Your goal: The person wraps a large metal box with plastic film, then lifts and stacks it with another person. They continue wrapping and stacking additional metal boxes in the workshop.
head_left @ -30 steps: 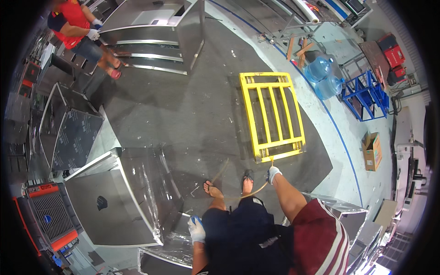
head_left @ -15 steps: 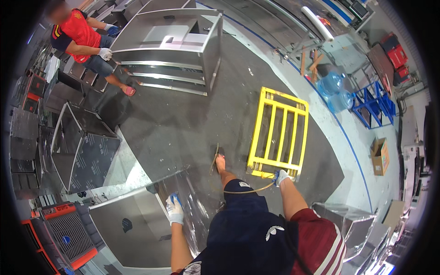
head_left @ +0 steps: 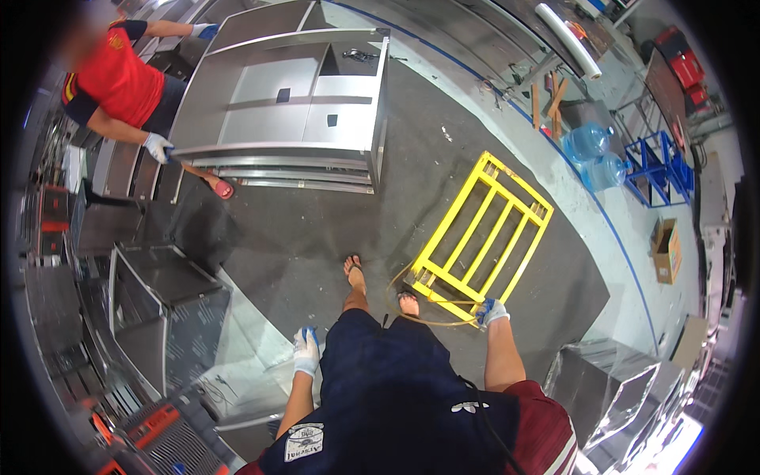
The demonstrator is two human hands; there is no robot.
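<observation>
My right hand (head_left: 493, 312), in a white and blue work glove, is closed at the near corner of a yellow metal frame (head_left: 467, 277). It grips a thin tan rope (head_left: 431, 321) that loops left past my foot; whether it also clasps the frame is hard to make out. The slatted frame rests on the dark floor mat, tilted to the right. My left hand (head_left: 306, 350), gloved alike, hangs beside my left thigh with nothing in it, fingers loosely extended.
A co-worker in a red shirt (head_left: 127, 75) grips a large metal cabinet (head_left: 269, 146) at the far left. Metal boxes (head_left: 194, 336) stand at left, a wrapped box (head_left: 590, 388) at right. Beyond the mat are water jugs (head_left: 606, 170), a blue rack (head_left: 661, 170) and a carton (head_left: 666, 252).
My body has turned and stepped, with both feet now visible. The yellow frame appears more tilted. My left hand is away from the wrapped metal panel. The co-worker's cabinet has shifted and tipped.
</observation>
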